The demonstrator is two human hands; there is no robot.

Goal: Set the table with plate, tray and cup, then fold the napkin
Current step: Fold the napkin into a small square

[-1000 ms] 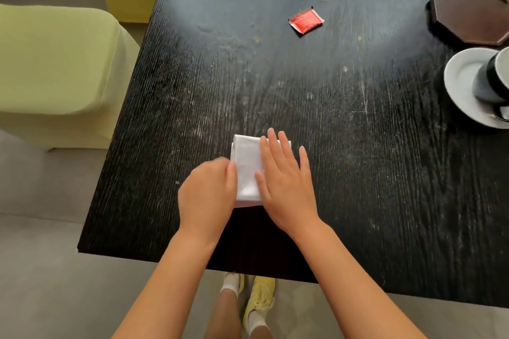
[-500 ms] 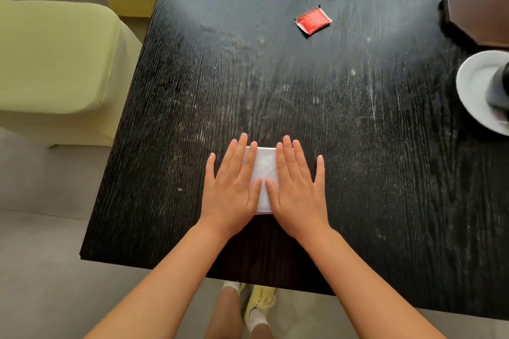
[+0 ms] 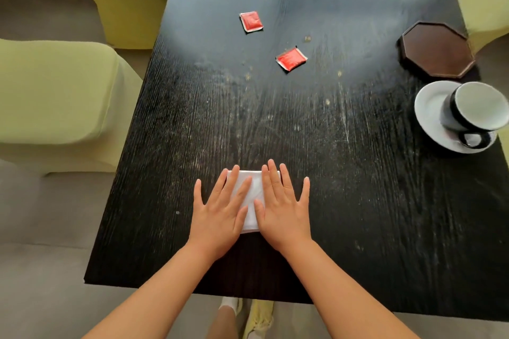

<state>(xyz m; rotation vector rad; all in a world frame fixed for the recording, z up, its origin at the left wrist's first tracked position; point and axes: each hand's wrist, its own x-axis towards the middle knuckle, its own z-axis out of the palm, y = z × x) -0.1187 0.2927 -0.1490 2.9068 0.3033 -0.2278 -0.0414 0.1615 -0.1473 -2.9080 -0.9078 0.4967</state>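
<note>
Folded white napkin [image 3: 252,190] on desk [image 3: 358,201], pinned under left hand [image 3: 220,215] and right hand [image 3: 283,212], both flat, fingers spread.

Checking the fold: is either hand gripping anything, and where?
Nothing is gripped. The left hand and right hand lie flat, pressing the folded napkin's two sides.

The black wooden table [image 3: 358,201] carries a folded napkin [image 3: 252,195], two red sachets [image 3: 291,58], a tray [image 3: 438,53] and a saucer [image 3: 432,110].
</note>
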